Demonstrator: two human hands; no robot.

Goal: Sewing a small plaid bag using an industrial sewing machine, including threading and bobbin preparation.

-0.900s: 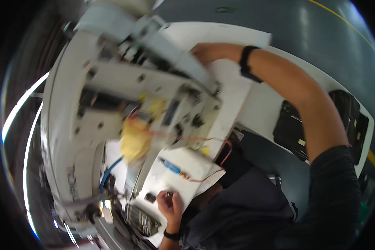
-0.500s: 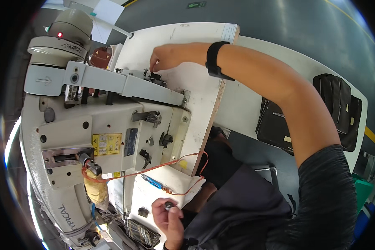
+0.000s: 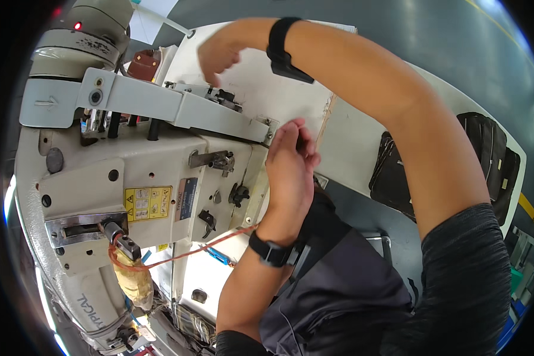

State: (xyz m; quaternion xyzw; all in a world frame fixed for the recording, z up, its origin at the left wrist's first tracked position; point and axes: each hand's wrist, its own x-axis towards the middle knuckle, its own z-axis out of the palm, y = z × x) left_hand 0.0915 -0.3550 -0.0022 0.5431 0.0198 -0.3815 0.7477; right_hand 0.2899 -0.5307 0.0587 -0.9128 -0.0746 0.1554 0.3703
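My right hand (image 3: 219,54) is raised a little over the dark clamp-like fitting (image 3: 225,99) on the white table, apart from it. Motion smears its bent fingers, and whatever may be between them does not show. My left hand (image 3: 291,169) is lifted beside the near end of the sewing machine's pale metal arm cover (image 3: 219,121). Its fingers are curled in; anything inside them is hidden. The large cream sewing machine (image 3: 160,157) lies to the left of both hands, with levers and dark knobs on its near face.
An orange-red cord (image 3: 190,254) hangs from the machine's lever across to a blue-handled tool (image 3: 219,256). Black bags (image 3: 483,148) lie on the white table at right. A brown leather piece (image 3: 143,65) stands behind the arm cover.
My left hand has risen from the lower table, where it held a small dark round part, to the arm cover's end. My right hand has lifted off the dark fitting.
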